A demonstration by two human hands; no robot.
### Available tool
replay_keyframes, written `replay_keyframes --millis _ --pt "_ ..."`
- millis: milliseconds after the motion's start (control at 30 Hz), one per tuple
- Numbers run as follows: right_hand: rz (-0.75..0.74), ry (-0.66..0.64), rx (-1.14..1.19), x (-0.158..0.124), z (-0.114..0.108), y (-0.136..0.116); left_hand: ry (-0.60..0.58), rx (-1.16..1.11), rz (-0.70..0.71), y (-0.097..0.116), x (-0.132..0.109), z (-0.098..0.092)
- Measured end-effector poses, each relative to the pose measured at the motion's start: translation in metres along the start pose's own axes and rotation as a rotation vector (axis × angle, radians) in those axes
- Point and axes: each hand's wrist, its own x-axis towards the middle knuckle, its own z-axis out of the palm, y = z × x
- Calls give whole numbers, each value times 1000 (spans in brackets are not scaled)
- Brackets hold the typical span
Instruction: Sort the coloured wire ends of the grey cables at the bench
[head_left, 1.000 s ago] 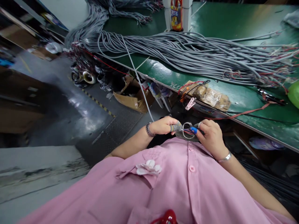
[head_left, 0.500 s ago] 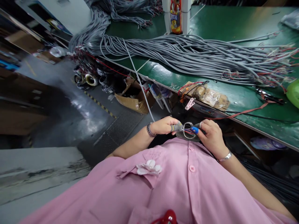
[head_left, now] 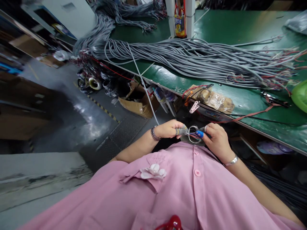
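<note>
Close to my chest, my left hand (head_left: pixel 170 128) pinches the end of a grey cable (head_left: pixel 145 87), with worn covers on the fingertips. The cable runs from this hand up and left to the bundle on the bench. Thin coloured wires (head_left: pixel 193 135) span the short gap between my hands. My right hand (head_left: pixel 215 137) is closed on their far ends; blue tape wraps one of its fingers. Around the gap, pale looped strands (head_left: pixel 192 127) form a ring; whether they are wire or shielding I cannot tell.
A thick bundle of grey cables (head_left: pixel 172 57) lies along the green bench (head_left: pixel 223 27). By the bench's front edge are a taped block (head_left: pixel 217 100), a pink clothespin (head_left: pixel 194 107) and dark-handled pliers (head_left: pixel 274 99). An opened cardboard box (head_left: pixel 135 107) stands below, left of my hands.
My hands keep almost the same pose on the cable and wires. The bench and its contents appear slightly shifted as my head view tilts a little.
</note>
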Motion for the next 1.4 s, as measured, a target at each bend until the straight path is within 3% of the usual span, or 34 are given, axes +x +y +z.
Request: replay_keyframes --millis 467,900,1400 --pt "2 22 50 -1 3 1 -4 27 5 0 0 -1" --pt "93 7 490 -3 19 6 -7 -5 15 5 -3 0" --pt "87 16 405 -3 16 6 -3 14 7 3 -3 0"
